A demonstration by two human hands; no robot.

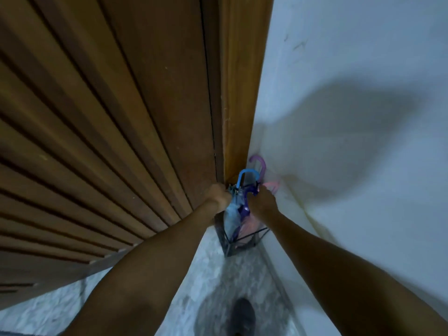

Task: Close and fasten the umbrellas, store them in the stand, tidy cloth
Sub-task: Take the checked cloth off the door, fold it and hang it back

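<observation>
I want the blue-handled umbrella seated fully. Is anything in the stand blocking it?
Nothing visible blocks the blue-handled umbrella; it already stands in the wire stand beside the purple-handled umbrella. Both hands, left hand and right hand, hide the rim.

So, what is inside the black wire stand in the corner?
The stand holds a blue-handled umbrella, a purple-handled one and something pink. Both hands cover the middle, so more cannot be seen.
</observation>
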